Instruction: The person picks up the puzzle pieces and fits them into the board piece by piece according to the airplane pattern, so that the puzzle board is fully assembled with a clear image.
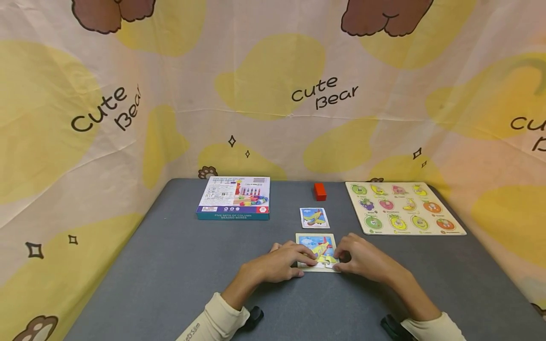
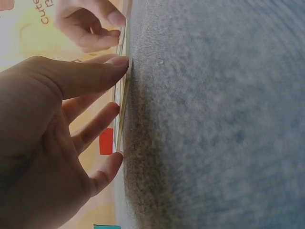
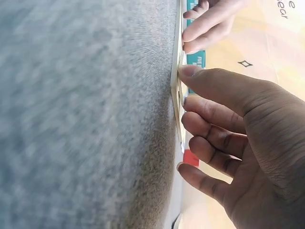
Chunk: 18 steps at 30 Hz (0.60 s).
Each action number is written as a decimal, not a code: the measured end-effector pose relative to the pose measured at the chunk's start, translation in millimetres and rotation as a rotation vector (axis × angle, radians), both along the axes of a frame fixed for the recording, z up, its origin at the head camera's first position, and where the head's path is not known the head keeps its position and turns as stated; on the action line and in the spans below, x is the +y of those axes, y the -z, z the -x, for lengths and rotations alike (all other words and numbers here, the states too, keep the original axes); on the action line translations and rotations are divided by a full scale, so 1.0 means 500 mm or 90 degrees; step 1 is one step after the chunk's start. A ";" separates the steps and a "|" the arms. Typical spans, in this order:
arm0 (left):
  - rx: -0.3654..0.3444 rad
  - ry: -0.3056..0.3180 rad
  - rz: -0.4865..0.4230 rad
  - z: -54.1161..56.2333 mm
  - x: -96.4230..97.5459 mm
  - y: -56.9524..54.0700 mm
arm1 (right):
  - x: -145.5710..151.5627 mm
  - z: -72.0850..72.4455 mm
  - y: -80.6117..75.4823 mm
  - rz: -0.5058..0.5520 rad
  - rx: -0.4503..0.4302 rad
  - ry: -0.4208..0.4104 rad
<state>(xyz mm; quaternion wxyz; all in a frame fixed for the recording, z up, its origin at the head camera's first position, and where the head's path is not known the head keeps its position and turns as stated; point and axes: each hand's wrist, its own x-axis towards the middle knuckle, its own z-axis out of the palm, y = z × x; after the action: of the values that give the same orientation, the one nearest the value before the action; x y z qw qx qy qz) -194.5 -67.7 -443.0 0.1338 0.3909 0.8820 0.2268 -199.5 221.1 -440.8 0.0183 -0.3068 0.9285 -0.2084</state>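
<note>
A small square jigsaw puzzle (image 1: 315, 240) with a yellow and red airplane on a blue sky lies in a pale wooden frame, near the middle of the table. My left hand (image 1: 279, 263) rests on its left side, fingers fairly straight over the picture and thumb at the near edge. At the lower right corner my right hand (image 1: 362, 258) pinches a puzzle piece (image 3: 181, 90) between thumb and index finger. That piece sits slightly tilted over the frame in the right wrist view. Beyond the puzzle lies a card (image 1: 314, 218) with a matching airplane picture.
Behind the card stands a red block (image 1: 320, 192). A boxed bead set (image 1: 233, 199) lies at the back left, and a fruit picture board (image 1: 405, 208) at the back right. Printed cloth (image 1: 273, 94) hangs around the grey table (image 1: 170, 284).
</note>
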 end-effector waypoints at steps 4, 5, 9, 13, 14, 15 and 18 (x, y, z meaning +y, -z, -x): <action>-0.003 -0.002 0.000 0.000 0.001 -0.001 | -0.003 0.004 -0.001 0.003 -0.014 -0.004; -0.003 -0.002 0.000 0.000 0.001 -0.001 | -0.003 0.005 -0.002 0.004 -0.018 -0.005; -0.003 -0.002 -0.001 -0.001 0.001 -0.002 | -0.003 0.007 -0.005 0.009 -0.030 -0.006; 0.001 0.002 -0.007 -0.001 0.000 -0.002 | -0.005 0.007 -0.008 0.015 -0.033 -0.004; 0.002 0.003 -0.008 -0.001 0.000 -0.001 | -0.006 0.008 -0.008 0.016 -0.032 -0.006; 0.004 0.003 -0.009 -0.001 0.000 -0.001 | -0.007 0.008 -0.007 0.016 -0.031 -0.008; 0.006 0.006 -0.013 -0.002 0.000 -0.003 | -0.010 0.011 -0.005 0.013 -0.026 -0.025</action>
<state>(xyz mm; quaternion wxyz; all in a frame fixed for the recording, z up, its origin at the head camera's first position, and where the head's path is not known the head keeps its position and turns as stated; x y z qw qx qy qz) -193.3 -67.7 -441.4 0.1266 0.3971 0.8785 0.2334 -204.9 216.3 -438.1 0.0381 -0.3208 0.9195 -0.2239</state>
